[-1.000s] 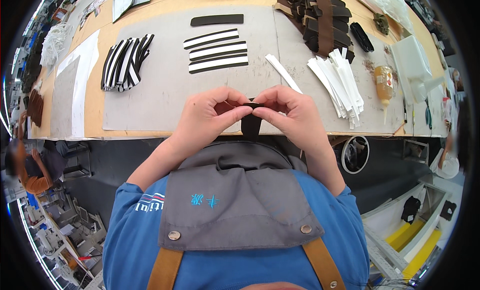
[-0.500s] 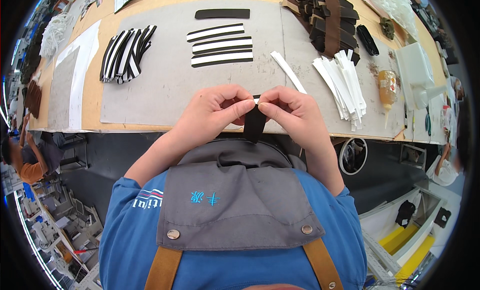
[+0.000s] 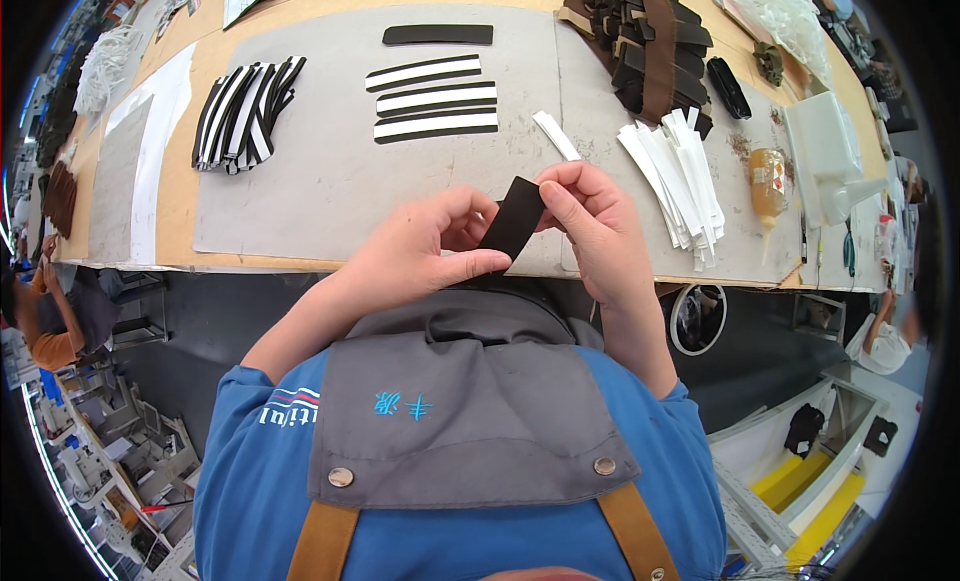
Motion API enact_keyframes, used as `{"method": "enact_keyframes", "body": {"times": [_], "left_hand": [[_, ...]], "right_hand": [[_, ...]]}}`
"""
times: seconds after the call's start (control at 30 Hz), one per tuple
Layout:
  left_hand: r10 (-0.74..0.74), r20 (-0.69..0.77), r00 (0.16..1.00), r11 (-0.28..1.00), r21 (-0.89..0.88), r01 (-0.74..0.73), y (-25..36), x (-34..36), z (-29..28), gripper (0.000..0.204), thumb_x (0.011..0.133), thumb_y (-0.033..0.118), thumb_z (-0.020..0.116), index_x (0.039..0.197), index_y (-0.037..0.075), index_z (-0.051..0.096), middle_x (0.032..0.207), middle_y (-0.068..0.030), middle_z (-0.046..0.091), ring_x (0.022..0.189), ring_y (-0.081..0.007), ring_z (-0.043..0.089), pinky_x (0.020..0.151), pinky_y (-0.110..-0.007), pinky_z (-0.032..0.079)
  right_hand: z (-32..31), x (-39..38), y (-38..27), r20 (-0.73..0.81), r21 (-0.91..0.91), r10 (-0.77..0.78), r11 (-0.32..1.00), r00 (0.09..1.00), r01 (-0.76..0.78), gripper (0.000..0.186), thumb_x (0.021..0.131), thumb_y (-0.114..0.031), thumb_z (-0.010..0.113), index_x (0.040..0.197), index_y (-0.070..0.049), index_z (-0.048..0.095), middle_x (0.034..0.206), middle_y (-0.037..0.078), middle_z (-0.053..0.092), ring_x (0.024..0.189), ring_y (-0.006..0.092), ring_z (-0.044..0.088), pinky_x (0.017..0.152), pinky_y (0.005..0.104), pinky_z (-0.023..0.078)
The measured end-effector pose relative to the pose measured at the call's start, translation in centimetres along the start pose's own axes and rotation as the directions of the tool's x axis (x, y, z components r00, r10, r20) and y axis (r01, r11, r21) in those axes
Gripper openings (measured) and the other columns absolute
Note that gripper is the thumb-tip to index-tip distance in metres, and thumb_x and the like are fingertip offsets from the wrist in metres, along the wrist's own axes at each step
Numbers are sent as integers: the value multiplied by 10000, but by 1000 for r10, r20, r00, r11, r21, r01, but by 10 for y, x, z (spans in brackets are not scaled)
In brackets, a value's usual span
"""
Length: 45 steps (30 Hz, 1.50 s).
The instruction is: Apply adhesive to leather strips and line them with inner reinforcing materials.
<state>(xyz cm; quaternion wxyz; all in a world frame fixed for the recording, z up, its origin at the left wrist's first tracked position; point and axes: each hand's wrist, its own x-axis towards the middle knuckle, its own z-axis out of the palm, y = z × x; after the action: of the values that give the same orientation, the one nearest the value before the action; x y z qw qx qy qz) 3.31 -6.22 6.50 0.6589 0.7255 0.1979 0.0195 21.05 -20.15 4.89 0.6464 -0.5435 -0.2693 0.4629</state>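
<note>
Between my hands is a flat black strip, tilted with its upper end to the right. My left hand grips its lower end, thumb across it; my right hand pinches the upper right corner. Beyond them on the grey work mat lie a plain black strip, several black strips with white bands, a bunch of striped strips, a loose white strip and a fanned pile of white strips.
Brown-black strapped pieces, a black item, a glue bottle and a translucent container stand or lie at the right. White cord lies far left. Co-workers are at both sides.
The black strip has been turned from hanging downward to a slant with its face up and its top end raised. My left thumb has moved down along it; my right hand sits higher.
</note>
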Motion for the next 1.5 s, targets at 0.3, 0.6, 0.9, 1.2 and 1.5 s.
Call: {"method": "enact_keyframes", "body": {"times": [0.3,0.6,0.9,1.2,1.5], "left_hand": [[-128,51,991,991,37,126,2,1,-9,189,1021,191,666,1042,3,658,805,-22,654,726,-83,595,678,-262,501],[-95,-189,977,993,51,107,-7,-6,-51,188,946,73,730,1119,6,703,890,-7,692,712,-46,613,641,-211,512],[404,-446,799,726,688,18,-68,-4,-74,373,984,153,658,1344,63,619,1424,-103,575,1270,-280,573,1065,-416,450],[288,-169,943,345,936,62,-94,-30,-55,648,1023,443,557,1588,171,393,1635,-18,395,1516,-215,356,1247,-470,258],[276,-180,944,429,902,47,-86,-32,-53,620,991,352,617,1558,175,436,1628,-27,409,1520,-241,353,1248,-479,251]], "right_hand": [[-3,0,2,-41,-203,-58,978,997,48,157,957,-115,743,1057,5,735,894,27,732,793,56,644,727,207,499],[0,22,14,-165,-323,-84,946,983,26,145,968,-130,736,1024,3,744,847,0,725,760,37,621,690,214,495],[6,52,52,95,-967,-544,148,833,207,281,920,-216,741,1149,-58,701,1085,98,690,1046,252,640,888,417,504],[65,53,74,504,-862,-149,-19,851,507,760,1001,-597,512,1609,-170,351,1671,-1,345,1541,196,312,1237,454,237],[39,42,72,295,-952,-194,-145,936,270,751,1001,-617,499,1587,-158,400,1647,4,393,1505,172,383,1248,464,120]]}}
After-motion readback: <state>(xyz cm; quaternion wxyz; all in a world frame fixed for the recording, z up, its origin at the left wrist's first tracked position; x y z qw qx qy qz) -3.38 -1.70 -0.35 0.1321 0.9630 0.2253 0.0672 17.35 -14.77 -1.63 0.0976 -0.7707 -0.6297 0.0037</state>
